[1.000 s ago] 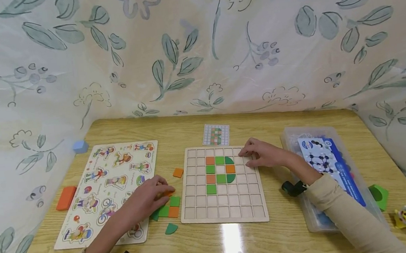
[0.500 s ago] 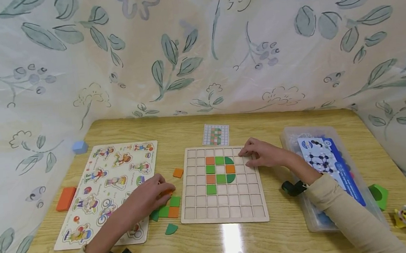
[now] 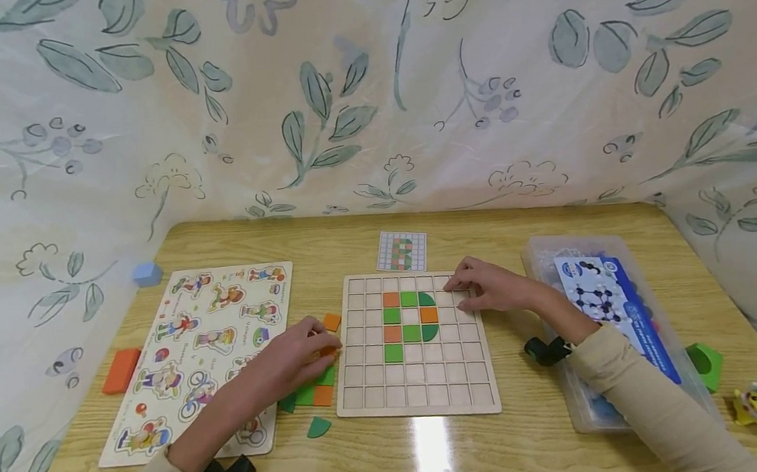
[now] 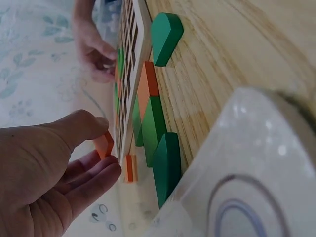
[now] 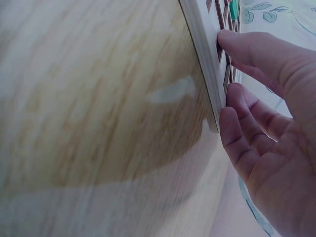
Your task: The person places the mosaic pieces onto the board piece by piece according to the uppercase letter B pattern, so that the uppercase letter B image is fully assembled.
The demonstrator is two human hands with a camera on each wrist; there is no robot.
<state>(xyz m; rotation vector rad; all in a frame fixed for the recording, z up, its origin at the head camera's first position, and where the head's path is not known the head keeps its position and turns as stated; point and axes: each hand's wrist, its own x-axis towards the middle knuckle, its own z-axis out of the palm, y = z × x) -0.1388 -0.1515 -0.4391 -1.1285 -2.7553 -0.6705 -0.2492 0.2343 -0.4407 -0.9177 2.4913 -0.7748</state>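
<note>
— Your left hand [image 3: 299,353], is it holding anything?
— Yes, you pinch an orange tile [image 4: 103,145] between thumb and fingers, near the left edge of the board [image 3: 436,374]. Your right hand [image 3: 495,287], thumb and fingers apart, rests at the board's right edge.
— And around them?
— Loose tiles [image 3: 306,395] lie below your left hand, a green quarter-circle [image 3: 318,427] nearest you. Green and orange pieces [image 3: 394,353] sit in the grid; a printed card [image 3: 402,251] lies just beyond.
</note>
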